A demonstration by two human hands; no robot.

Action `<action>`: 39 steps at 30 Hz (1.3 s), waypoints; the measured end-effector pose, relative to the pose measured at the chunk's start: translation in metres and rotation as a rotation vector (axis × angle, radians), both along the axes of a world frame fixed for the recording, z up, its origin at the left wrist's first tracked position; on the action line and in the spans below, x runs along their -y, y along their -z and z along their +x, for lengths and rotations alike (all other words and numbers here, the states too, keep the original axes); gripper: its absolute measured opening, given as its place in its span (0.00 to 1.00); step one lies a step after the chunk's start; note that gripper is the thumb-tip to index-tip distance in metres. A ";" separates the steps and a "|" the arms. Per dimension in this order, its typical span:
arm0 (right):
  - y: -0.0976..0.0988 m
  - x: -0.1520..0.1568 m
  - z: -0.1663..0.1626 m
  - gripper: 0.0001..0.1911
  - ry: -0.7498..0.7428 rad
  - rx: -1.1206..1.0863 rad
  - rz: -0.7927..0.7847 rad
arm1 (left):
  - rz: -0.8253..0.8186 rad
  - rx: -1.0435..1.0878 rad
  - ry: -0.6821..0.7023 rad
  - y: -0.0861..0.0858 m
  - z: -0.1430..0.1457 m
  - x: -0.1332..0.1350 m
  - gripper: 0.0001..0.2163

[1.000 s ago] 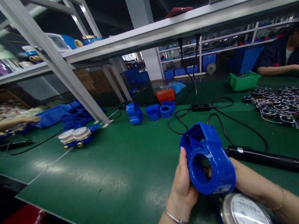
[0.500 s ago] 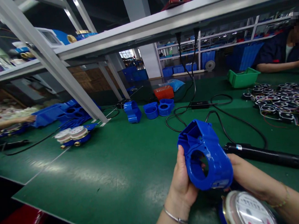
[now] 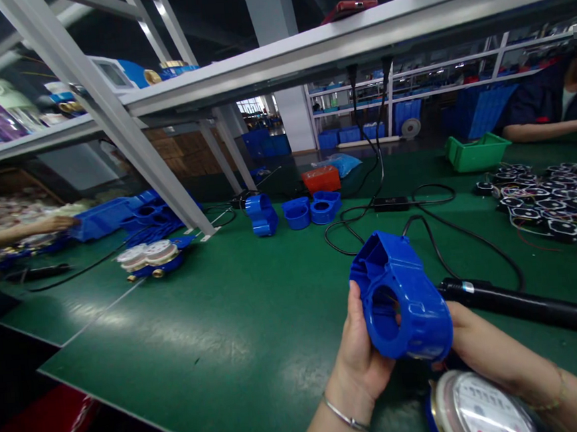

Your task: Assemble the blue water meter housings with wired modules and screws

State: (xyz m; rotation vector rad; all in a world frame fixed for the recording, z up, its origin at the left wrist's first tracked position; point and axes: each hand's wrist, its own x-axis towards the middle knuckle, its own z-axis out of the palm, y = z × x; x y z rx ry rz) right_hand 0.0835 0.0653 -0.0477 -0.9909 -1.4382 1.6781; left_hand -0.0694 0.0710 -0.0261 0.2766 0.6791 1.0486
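The left hand (image 3: pixel 361 347) is gripping the housing (image 3: pixel 417 299) at its left side, presumably keeping the openings in view. The right hand (image 3: pixel 464 328) is passing behind the right side, probably sharing the weight; its fingers being hidden, one cannot tell their state. The housing is being held over the bench (image 3: pixel 228 334), just beyond the meter (image 3: pixel 477 401); a black tool (image 3: pixel 525 305) is lying near, apparently for easy reach.
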 end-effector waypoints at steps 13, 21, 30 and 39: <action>0.004 0.004 0.001 0.14 -0.010 0.146 0.092 | 0.019 0.027 -0.014 0.005 0.001 0.001 0.29; 0.008 0.001 0.001 0.17 -0.013 0.146 0.095 | 0.059 0.016 -0.011 0.005 0.001 0.000 0.28; -0.003 0.002 0.003 0.19 0.041 -0.027 0.079 | 0.131 -0.009 0.056 0.003 0.006 0.003 0.29; 0.005 -0.003 0.014 0.15 -0.078 -0.276 -0.244 | 0.176 -0.182 0.070 0.009 -0.001 0.001 0.26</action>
